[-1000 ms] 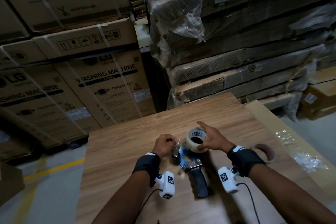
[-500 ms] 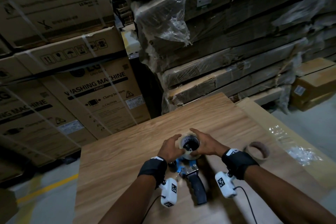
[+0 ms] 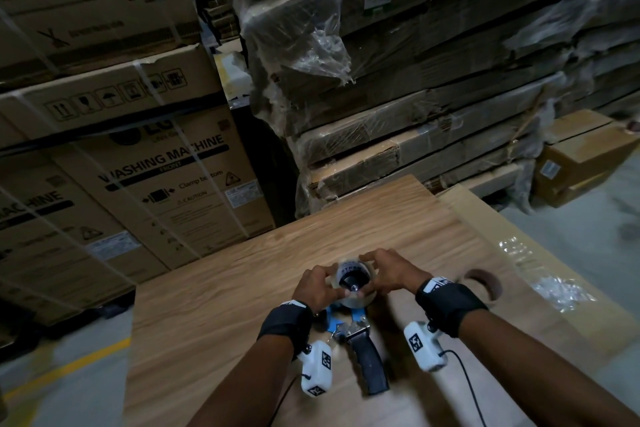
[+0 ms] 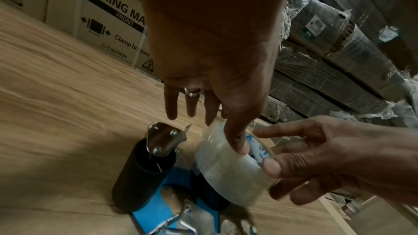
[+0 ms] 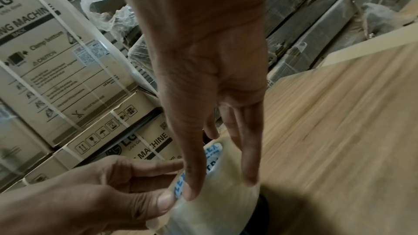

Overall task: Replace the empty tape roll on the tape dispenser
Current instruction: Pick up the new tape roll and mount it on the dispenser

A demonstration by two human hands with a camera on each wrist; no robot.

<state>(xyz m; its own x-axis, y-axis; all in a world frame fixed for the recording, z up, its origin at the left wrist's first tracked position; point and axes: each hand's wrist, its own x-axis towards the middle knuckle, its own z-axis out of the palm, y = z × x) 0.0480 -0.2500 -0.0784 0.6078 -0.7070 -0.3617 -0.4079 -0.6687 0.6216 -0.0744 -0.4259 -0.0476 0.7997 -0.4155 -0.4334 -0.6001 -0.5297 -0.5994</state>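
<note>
A clear tape roll [image 3: 347,270] with a blue-printed core sits over the hub of the tape dispenser [image 3: 334,321], which lies flat on the wooden table [image 3: 225,305]. Its black handle [image 3: 369,364] points toward me. My left hand [image 3: 317,284] and right hand [image 3: 391,274] grip the roll from either side, thumbs at the near rim. In the left wrist view the left thumb presses the roll [image 4: 226,172] beside the black roller [image 4: 144,172]. The right wrist view shows the right thumb and fingers straddling the roll [image 5: 217,208]. A brown empty core [image 3: 486,282] lies right of my right wrist.
Washing machine cartons [image 3: 166,177] are stacked behind the table on the left. Plastic-wrapped flat cartons [image 3: 415,97] rise behind it on the right. A pale board with crumpled plastic film [image 3: 540,270] adjoins the table's right edge.
A second ago the right hand alone held the roll beside the dispenser while the left held the dispenser's front. The roll has come down over the hub and both hands now grip it.
</note>
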